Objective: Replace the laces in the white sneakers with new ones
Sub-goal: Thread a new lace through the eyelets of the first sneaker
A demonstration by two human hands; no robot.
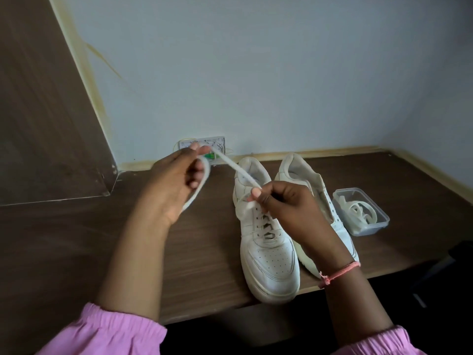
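Observation:
Two white sneakers stand side by side on the dark wooden table, toes toward me. The left sneaker has a lace in its lower eyelets. The right sneaker is partly hidden by my right forearm. A white lace runs taut from above the left sneaker's tongue up and left. My left hand pinches its far end, with a loop hanging under the palm. My right hand pinches the lace just above the sneaker's upper eyelets.
A clear plastic container holding coiled white laces sits to the right of the sneakers. A wall socket plate is at the back wall behind my left hand. The table's front edge runs just under the left sneaker's toe.

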